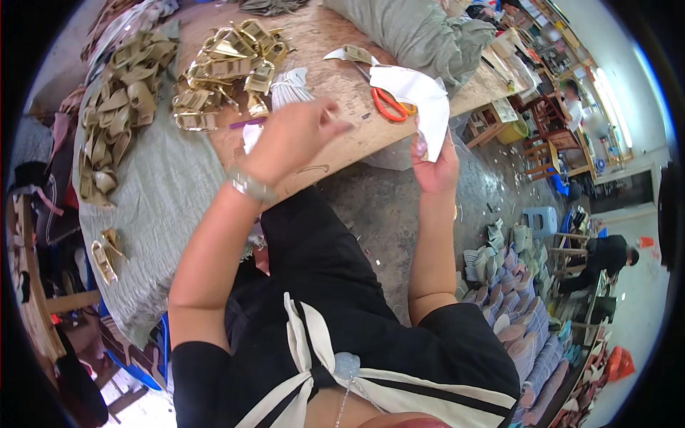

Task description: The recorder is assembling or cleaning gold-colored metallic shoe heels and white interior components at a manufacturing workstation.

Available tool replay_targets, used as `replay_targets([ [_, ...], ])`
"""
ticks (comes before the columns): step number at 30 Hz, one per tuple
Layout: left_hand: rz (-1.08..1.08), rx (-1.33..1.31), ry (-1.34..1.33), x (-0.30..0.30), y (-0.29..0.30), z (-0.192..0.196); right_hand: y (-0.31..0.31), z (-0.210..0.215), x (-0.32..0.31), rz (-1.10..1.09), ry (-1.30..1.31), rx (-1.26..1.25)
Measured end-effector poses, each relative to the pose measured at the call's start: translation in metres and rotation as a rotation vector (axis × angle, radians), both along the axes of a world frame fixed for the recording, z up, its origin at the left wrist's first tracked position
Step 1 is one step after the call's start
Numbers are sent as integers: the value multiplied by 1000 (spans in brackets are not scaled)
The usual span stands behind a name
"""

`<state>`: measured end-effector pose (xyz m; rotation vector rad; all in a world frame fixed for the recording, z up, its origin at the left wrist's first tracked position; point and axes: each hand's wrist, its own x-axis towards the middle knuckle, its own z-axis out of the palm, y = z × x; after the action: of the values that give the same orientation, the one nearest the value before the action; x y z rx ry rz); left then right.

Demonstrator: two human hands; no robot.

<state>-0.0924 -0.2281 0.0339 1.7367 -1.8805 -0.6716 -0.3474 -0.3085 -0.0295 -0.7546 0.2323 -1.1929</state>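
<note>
My right hand (437, 167) grips the lower end of a curved white piece (429, 107), which looks like a shoe upper, in front of the table's edge. Over the table, my left hand (296, 139) is raised with its fingers partly bent and the thumb apart; nothing shows between them. Behind the white piece lie scissors with orange handles (389, 107). A bundle of white strips (290, 87) rests just beyond my left hand, and a purple stick-like thing (246, 123) shows beside my wrist.
Gold buckle-like pieces (228, 68) are heaped on the wooden table (342, 100). Tan pieces (118, 114) pile up on a grey-green woven cloth (168, 192) at left. A grey sack (407, 36) stands at the back. Stacked shoe parts (517, 307) and a blue stool (540, 222) are at right.
</note>
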Motion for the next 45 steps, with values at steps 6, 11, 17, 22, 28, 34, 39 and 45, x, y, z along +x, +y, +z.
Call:
replay_targets([
  [6, -204, 76, 1176, -38, 12, -47, 47, 4, 47, 21, -1, 11],
  [11, -150, 245, 1949, -36, 14, -28, 88, 14, 69, -8, 474, -204],
  [17, -110, 350, 2045, -33, 16, -39, 74, 55, 63, -736, 1006, -1051],
  [22, 38, 277, 1958, -38, 21, -46, 71, 60, 65, -697, 1166, -1282],
  [28, 288, 342, 1725, -25, 53, -50, 79, 45, 64, -557, 1223, -1403],
  [34, 226, 355, 1949, -31, 83, -65, 84, 33, 73, -634, 1065, -1355],
  [39, 358, 344, 1926, -34, 85, -50, 85, 37, 74, -515, 918, -1204],
  [45, 360, 98, 1951, -22, 87, -30, 88, 49, 58, 45, 606, -944],
])
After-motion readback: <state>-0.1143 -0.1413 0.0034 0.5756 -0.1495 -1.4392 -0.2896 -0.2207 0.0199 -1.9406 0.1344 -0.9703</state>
